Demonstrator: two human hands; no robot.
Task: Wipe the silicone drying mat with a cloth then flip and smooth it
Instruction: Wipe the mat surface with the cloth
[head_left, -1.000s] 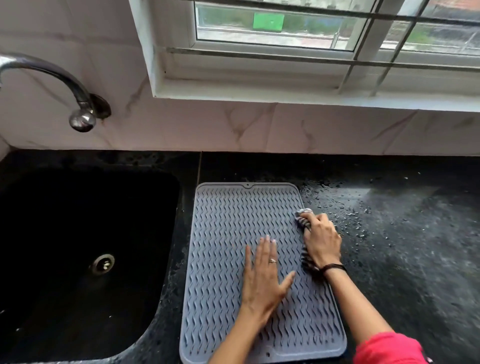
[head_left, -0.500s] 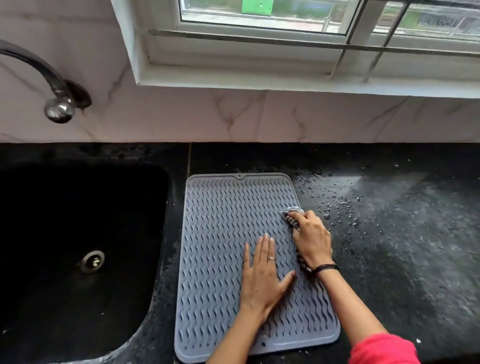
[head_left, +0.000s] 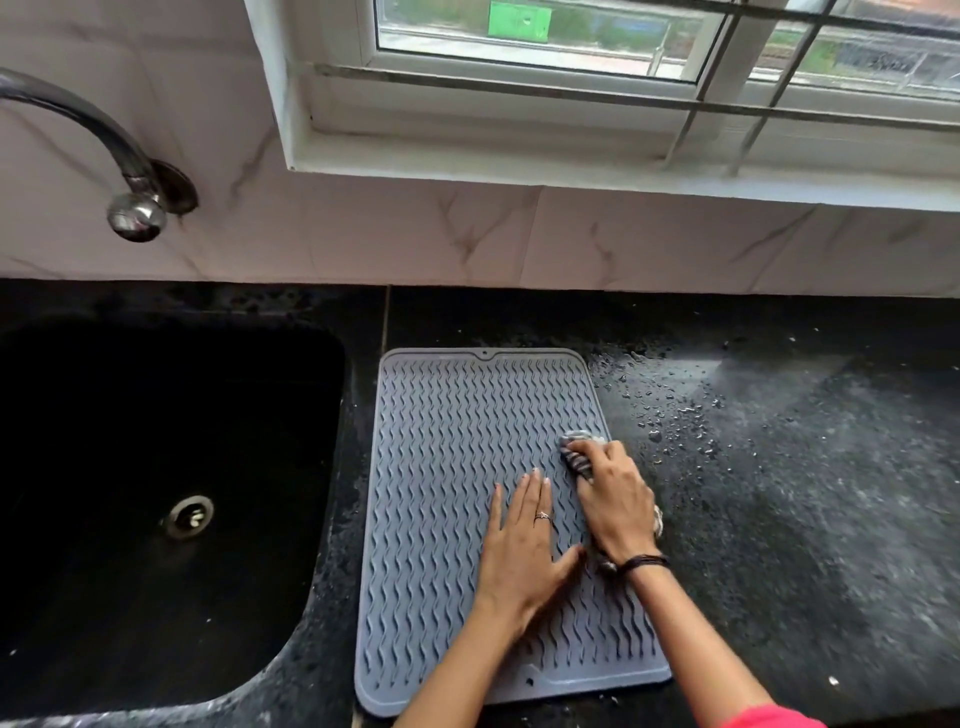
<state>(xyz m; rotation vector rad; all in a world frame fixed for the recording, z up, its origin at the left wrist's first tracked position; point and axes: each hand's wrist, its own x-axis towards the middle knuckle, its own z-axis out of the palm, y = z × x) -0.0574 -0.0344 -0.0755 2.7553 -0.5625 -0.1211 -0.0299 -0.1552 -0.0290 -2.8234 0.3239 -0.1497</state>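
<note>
A grey silicone drying mat (head_left: 447, 467) with wavy ridges lies flat on the black counter, just right of the sink. My left hand (head_left: 522, 551) presses flat on the mat's middle, fingers straight and pointing away from me. My right hand (head_left: 615, 499) grips a bunched striped grey cloth (head_left: 576, 449) and holds it against the mat near its right edge. Most of the cloth is hidden under that hand; a bit of it shows by the wrist.
A black sink (head_left: 156, 493) with a metal drain lies to the left, under a curved metal tap (head_left: 132, 208). Water drops (head_left: 670, 410) speckle the black counter (head_left: 805, 493) right of the mat. A tiled wall and a window sill stand behind.
My right hand with the cloth has stayed near the mat's right edge, shifting slightly along it. My left hand has stayed flat on the mat. The camera view has moved a little.
</note>
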